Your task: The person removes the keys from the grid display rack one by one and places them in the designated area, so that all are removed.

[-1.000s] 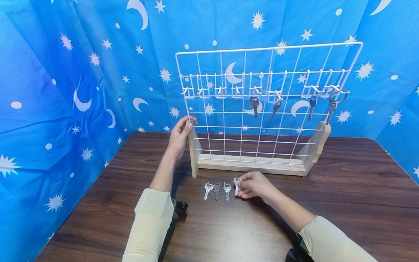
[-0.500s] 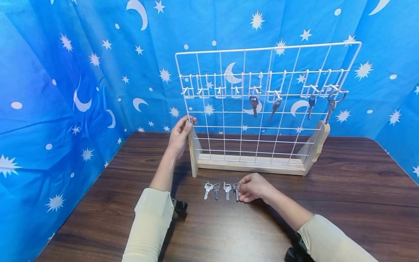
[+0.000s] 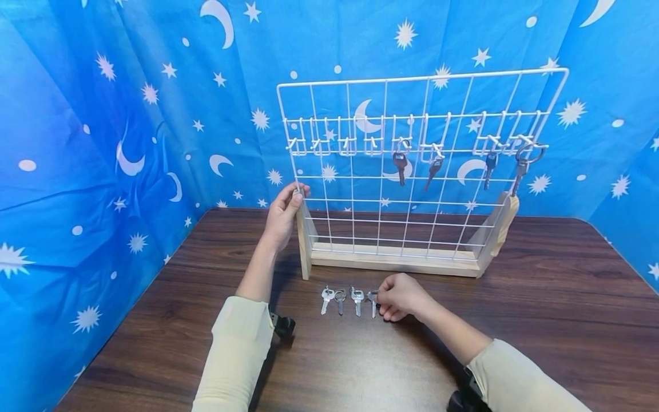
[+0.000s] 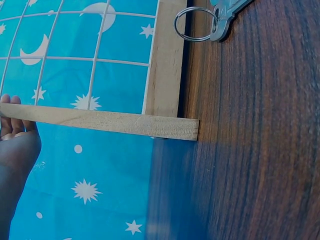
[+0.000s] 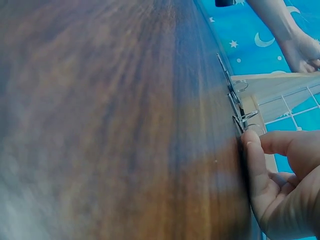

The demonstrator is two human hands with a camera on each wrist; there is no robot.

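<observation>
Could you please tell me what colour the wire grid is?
The wire grid is white, seen best in the head view.

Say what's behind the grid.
Behind the grid: blue star-and-moon backdrop, with a strip of table below. The base and hanging keys hide whatever is directly behind them.

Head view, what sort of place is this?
Probably a makeshift indoor booth, perhaps for filming: a blue cloth with white moons and stars hangs behind and beside a wooden table, and a rack with keys stands on it.
</observation>
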